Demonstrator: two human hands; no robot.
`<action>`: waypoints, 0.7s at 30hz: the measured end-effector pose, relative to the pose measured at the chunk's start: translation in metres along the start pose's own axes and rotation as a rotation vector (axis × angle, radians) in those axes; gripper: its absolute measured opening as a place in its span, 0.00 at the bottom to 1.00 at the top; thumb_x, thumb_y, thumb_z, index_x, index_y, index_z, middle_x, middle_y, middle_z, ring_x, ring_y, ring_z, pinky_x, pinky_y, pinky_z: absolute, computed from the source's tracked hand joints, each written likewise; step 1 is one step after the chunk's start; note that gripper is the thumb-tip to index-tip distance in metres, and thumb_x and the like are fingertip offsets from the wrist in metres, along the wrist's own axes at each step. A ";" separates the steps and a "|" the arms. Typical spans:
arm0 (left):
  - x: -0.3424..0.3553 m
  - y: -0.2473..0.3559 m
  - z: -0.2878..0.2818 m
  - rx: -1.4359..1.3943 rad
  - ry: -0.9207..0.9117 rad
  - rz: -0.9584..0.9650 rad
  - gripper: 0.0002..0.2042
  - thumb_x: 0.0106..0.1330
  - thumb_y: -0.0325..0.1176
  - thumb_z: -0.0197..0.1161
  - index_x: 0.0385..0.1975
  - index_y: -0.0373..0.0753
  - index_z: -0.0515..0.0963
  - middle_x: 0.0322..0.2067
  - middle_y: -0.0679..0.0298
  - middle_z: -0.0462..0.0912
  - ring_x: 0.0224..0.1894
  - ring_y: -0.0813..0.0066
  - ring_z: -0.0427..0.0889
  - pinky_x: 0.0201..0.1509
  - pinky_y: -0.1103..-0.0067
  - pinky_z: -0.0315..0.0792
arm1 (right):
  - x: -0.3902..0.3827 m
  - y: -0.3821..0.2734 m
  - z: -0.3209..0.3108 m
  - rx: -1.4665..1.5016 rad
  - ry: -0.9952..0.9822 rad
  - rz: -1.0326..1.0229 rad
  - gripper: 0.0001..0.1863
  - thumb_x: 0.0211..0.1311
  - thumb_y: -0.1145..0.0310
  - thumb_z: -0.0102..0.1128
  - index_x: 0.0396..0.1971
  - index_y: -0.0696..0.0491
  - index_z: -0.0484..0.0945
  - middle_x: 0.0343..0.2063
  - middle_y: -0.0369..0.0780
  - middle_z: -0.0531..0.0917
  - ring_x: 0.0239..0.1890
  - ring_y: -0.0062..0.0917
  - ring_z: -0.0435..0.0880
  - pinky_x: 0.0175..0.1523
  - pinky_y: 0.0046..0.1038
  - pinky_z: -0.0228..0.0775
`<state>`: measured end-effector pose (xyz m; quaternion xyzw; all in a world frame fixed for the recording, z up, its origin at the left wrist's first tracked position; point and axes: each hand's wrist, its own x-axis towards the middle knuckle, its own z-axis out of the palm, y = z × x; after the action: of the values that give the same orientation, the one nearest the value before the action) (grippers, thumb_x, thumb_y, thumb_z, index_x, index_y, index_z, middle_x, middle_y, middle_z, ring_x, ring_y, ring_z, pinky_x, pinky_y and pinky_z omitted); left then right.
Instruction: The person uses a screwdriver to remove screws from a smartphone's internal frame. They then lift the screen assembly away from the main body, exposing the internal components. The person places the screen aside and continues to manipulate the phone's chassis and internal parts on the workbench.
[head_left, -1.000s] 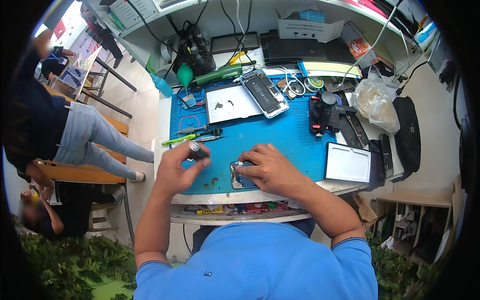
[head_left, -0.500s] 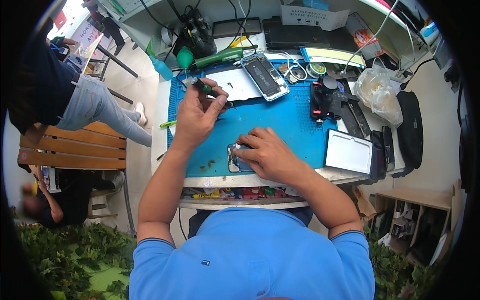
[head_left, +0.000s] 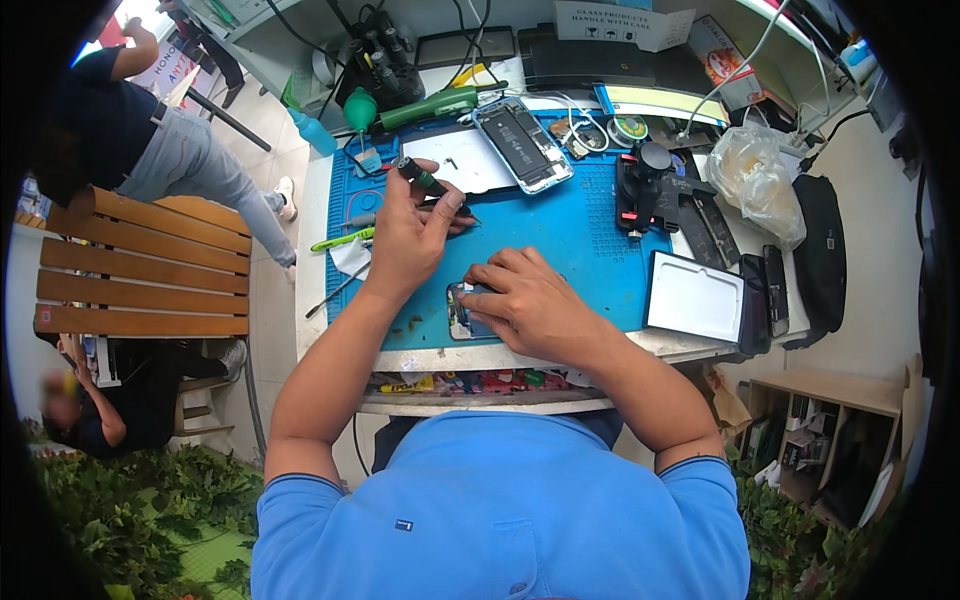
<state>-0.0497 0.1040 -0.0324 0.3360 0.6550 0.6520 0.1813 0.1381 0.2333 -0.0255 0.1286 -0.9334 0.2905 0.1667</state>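
Note:
My left hand (head_left: pixel 415 225) is closed around a black and green screwdriver (head_left: pixel 424 178), raised above the left part of a blue work mat (head_left: pixel 520 225). The screwdriver's thin tip points right, over the mat. My right hand (head_left: pixel 525 305) bends over a small opened phone (head_left: pixel 460 322) near the mat's front edge. Its fingertips press together on the phone's inner parts, and the palm hides the phone's right side. Beyond my hands lies a larger opened phone (head_left: pixel 520 145) with a black battery showing, partly on a white sheet (head_left: pixel 465 158).
At the right stand a black clamp holder (head_left: pixel 645 190), a white tray (head_left: pixel 697 297) and a plastic bag (head_left: pixel 757 185). A green tool (head_left: pixel 430 108), a blower bulb (head_left: pixel 360 108) and cables lie at the back. A bright green pen (head_left: pixel 342 240) rests at left. Someone stands beside a wooden bench (head_left: pixel 145 280).
My left hand has shifted slightly right with the screwdriver. My right hand stays over the small phone. The view has moved a little, and the standing person at left has raised an arm.

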 end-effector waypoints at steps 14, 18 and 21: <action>-0.017 0.013 -0.016 -0.013 0.016 0.011 0.23 0.82 0.25 0.66 0.69 0.37 0.62 0.49 0.55 0.86 0.47 0.67 0.93 0.51 0.72 0.92 | 0.000 0.002 0.001 -0.011 -0.018 0.007 0.14 0.67 0.68 0.74 0.51 0.49 0.93 0.52 0.38 0.88 0.56 0.34 0.81 0.61 0.40 0.70; -0.047 0.026 -0.021 -0.081 0.056 -0.006 0.35 0.81 0.21 0.66 0.80 0.39 0.53 0.52 0.52 0.86 0.49 0.63 0.94 0.56 0.68 0.92 | -0.001 0.002 0.004 -0.002 -0.014 0.014 0.14 0.68 0.67 0.75 0.51 0.49 0.93 0.53 0.37 0.88 0.56 0.34 0.82 0.62 0.40 0.71; -0.065 0.026 -0.024 -0.096 0.061 -0.030 0.47 0.79 0.17 0.64 0.88 0.44 0.39 0.54 0.49 0.85 0.50 0.60 0.94 0.57 0.67 0.92 | -0.001 0.001 0.004 0.002 -0.020 0.021 0.14 0.67 0.67 0.75 0.51 0.50 0.94 0.54 0.38 0.88 0.56 0.35 0.82 0.62 0.40 0.71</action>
<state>-0.0148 0.0405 -0.0179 0.2970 0.6330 0.6900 0.1871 0.1376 0.2317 -0.0298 0.1220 -0.9360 0.2920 0.1543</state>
